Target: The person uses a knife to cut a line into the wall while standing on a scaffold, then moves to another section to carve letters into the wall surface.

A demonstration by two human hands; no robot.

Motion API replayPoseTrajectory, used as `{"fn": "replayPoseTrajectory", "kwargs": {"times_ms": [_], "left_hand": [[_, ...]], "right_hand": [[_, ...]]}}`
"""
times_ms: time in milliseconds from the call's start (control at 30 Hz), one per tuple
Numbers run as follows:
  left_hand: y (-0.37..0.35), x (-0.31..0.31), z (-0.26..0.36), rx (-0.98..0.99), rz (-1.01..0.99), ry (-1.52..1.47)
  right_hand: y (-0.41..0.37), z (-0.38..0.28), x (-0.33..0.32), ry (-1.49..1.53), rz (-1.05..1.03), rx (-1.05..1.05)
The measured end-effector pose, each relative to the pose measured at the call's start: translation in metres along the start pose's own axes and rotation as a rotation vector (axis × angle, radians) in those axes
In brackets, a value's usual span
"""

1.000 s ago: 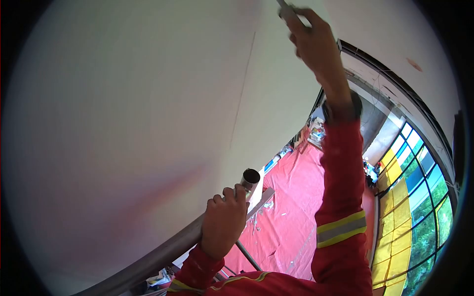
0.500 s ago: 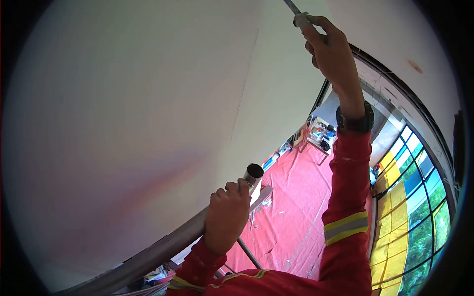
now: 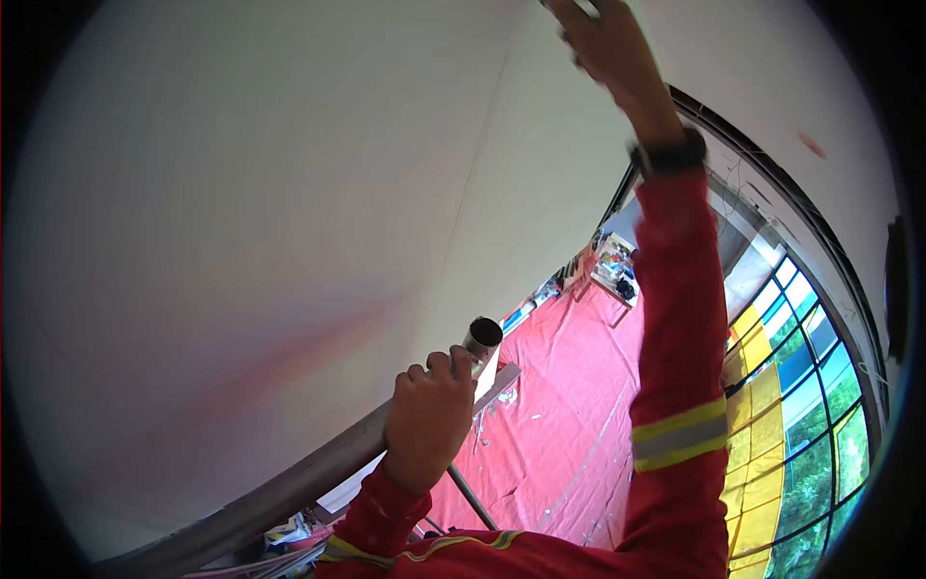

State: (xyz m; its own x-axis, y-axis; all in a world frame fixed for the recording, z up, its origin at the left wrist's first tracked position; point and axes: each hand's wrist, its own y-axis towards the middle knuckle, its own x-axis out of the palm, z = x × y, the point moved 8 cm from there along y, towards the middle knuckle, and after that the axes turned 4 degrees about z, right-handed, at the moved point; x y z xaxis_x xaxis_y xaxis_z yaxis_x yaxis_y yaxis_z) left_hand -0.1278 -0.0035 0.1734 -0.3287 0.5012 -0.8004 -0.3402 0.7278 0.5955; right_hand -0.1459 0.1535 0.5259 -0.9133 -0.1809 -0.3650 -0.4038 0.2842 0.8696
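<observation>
My left hand [image 3: 429, 425] is wrapped around a grey metal pipe [image 3: 299, 492] near its open upper end. The pipe slants from the lower left up to this hand. My right hand [image 3: 612, 58] is raised high, close to the pale wall [image 3: 289, 193], its fingers bent and partly cut off by the top edge. The tool it grips, with a pale handle and thin metal shaft, is now almost wholly out of view. A dark watch [image 3: 670, 154] sits on my right wrist, above a red sleeve with a reflective band.
Below spreads a floor covered with red sheeting [image 3: 559, 415], bits of debris on it. A low table [image 3: 613, 294] with items on it stands farther off. Yellow panels [image 3: 757, 454] and a gridded window [image 3: 820, 425] line the right. Another metal bar [image 3: 471, 497] slants beneath me.
My right hand has moved up and slightly left, carrying the tool past the top edge. My left hand keeps its grip on the pipe; the view has shifted slightly.
</observation>
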Motion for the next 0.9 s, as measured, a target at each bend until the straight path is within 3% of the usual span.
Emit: {"fn": "replayPoseTrajectory", "kwargs": {"times_ms": [133,333,433,533,733,833,867,900], "left_hand": [[-0.007,0.001,0.003,-0.008,0.006,-0.061],[-0.003,0.002,-0.001,-0.003,0.032,0.023],[-0.001,0.000,0.000,-0.016,0.020,0.010],[-0.001,0.000,-0.002,-0.008,0.036,-0.053],[-0.001,0.007,-0.001,-0.028,-0.019,-0.044],[0.000,0.004,-0.002,-0.037,-0.011,-0.064],[-0.001,0.001,-0.002,-0.016,0.005,-0.060],[-0.001,-0.002,-0.003,-0.004,0.029,-0.058]], "right_hand": [[0.011,0.004,0.003,0.017,-0.006,-0.077],[-0.038,0.029,-0.042,-0.084,-0.065,0.013],[0.002,0.004,0.003,0.023,0.042,-0.122],[0.013,-0.004,0.005,-0.088,0.025,-0.046],[-0.052,0.015,-0.039,-0.149,-0.049,0.042],[-0.004,0.021,-0.005,-0.005,-0.161,-0.152],[0.013,0.017,0.008,-0.037,0.006,-0.111],[0.013,0.008,0.009,-0.058,0.002,-0.086]]}}
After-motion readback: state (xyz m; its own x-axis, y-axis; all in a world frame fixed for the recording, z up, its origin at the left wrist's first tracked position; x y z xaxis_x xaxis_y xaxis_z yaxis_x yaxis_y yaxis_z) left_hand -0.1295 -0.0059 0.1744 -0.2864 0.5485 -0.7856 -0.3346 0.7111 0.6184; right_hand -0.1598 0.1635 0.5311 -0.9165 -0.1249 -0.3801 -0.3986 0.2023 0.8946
